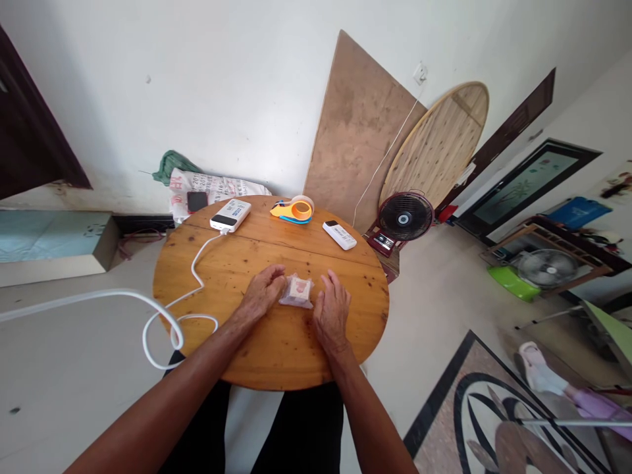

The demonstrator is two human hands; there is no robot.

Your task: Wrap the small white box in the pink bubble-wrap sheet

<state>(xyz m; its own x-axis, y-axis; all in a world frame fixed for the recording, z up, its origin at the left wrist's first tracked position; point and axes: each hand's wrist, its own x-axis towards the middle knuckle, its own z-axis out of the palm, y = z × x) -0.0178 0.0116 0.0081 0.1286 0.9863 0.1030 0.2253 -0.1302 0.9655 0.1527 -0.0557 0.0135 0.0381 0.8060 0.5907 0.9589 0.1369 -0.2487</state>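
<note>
Between my two hands, a small whitish block with a reddish mark, wrapped in clear plastic (297, 291), lies on the round wooden table (266, 362). My left hand (263, 289) rests on the tabletop just left of it, fingers loosely bent and nothing held; whether its fingertips touch the plastic I cannot tell. To the right of the packet is my right hand (334, 308), set down on its side with fingers apart and nothing in them.
Farther back on the table are an orange-and-blue tape dispenser (295, 210), a white power bank (230, 215) with a white cable (196, 266) plugged in, and another white device (340, 235). A fan (405, 217) stands beyond the table's right edge.
</note>
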